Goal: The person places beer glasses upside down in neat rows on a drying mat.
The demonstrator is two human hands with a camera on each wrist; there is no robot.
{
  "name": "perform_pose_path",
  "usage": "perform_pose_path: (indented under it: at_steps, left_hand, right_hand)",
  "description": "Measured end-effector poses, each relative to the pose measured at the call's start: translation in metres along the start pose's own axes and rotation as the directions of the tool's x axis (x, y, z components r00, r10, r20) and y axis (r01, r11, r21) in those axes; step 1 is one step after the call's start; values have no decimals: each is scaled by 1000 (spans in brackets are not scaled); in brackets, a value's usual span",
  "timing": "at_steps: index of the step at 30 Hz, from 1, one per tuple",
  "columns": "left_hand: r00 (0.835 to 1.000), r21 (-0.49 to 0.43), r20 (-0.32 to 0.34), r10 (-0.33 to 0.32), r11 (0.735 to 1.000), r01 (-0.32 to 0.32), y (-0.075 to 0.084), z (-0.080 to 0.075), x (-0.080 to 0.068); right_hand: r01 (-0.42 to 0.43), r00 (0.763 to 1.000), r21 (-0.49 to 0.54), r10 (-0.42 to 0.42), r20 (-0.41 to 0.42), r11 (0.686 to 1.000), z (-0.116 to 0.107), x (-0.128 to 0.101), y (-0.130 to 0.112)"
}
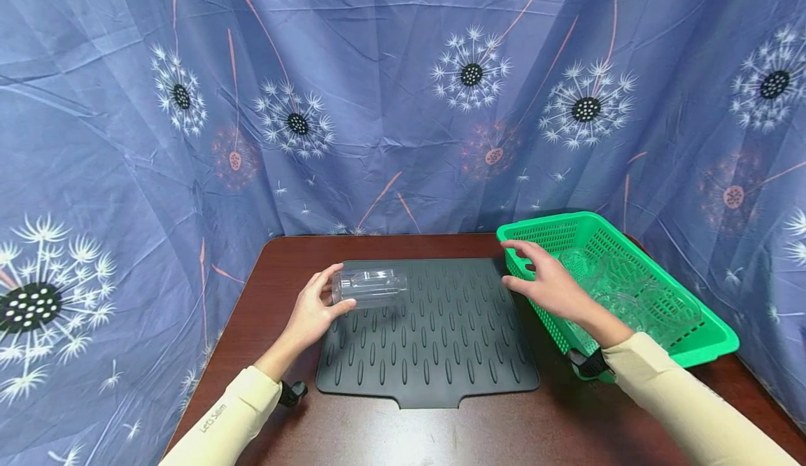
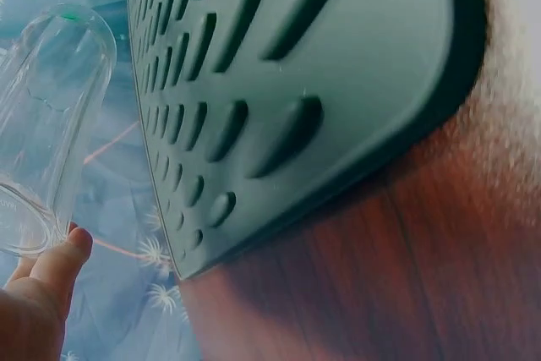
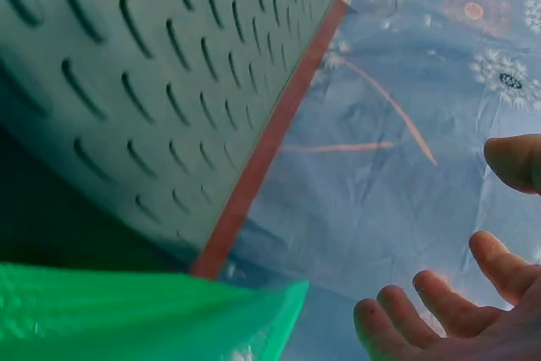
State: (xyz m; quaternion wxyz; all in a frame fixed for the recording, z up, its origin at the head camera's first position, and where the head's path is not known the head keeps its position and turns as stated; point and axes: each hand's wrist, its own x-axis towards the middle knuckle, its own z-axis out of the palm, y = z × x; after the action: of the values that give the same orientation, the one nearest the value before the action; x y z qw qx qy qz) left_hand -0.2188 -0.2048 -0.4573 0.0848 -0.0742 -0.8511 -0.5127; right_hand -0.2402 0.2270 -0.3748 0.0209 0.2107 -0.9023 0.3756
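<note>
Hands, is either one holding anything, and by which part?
The left hand grips the clear glass by its rim end, sideways over the mat. The right hand holds nothing.

Small grey lettering "Let's Slim" printed along the cream left sleeve (image 1: 217, 420) near the cuff, seen from the head camera. No other readable text, label, brand or number anywhere else in view.

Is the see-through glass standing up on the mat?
No, the clear glass lies on its side over the grey mat, with the left hand gripping its rim end.
</note>
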Motion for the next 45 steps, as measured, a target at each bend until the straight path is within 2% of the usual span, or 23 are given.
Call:
perform_pose_path:
  at_steps: [3,7,15,25,34,40,45]
  left_hand:
    - [1000,38,-5,-22,999,22,0,-2,0]
    - [999,72,-18,-45,996,47,-2,-5,1]
    - [998,107,-53,-44,993,50,-2,-11,8]
    - [996,147,-82,-44,988,56,1,-18,19]
    - [996,209,-88,-11,978,29,4,-20,26]
    - [997,222,-82,5,975,13,6,-20,28]
    - [997,221,-72,5,975,11,8,-20,31]
  right_hand:
    - [23,1000,-118,-25,-13,993,-4,-1,4]
    - [38,998,-279,-49,-32,960,-8,-3,11]
    - [-7,1000,-425,0,-16,905,-28,-4,25]
    - [-67,991,-501,116,67,863,-51,-4,42]
    - [-112,958,-521,230,169,846,-67,0,45]
    - [-106,948,-513,243,207,852,-82,8,46]
    - [-80,944,-480,222,246,873,-88,12,51]
